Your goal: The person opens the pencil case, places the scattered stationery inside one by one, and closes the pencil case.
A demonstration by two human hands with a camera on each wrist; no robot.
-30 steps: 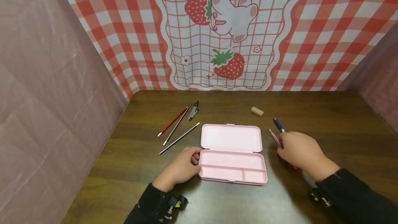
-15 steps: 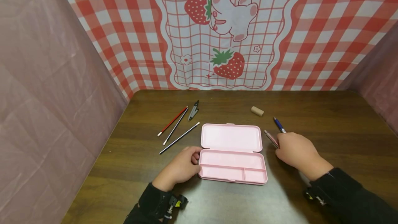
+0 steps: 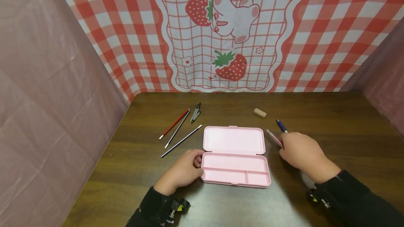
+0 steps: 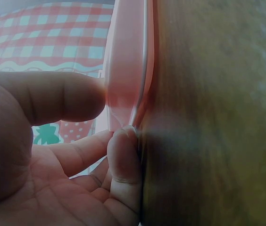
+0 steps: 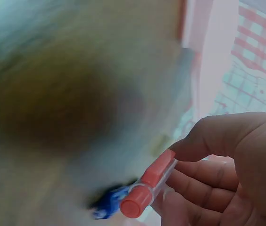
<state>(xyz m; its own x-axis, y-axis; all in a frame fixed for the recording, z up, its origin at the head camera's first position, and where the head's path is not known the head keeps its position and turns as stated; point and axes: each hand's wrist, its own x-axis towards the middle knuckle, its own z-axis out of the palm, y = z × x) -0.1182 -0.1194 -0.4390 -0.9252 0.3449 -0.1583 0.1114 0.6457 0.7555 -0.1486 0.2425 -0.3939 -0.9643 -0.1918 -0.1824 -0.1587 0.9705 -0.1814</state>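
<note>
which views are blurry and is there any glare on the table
Head view: sharp, with a pale sheen on the table near the front edge. Left wrist view: the pencil case and wood are soft, the fingers clearer. Right wrist view: the table is smeared; only the red pen and right hand read clearly.

Left hand (image 3: pixel 181 171) rests, thumb and fingertips pressing; right hand (image 3: pixel 300 151) seems curled in a pinching grip.
</note>
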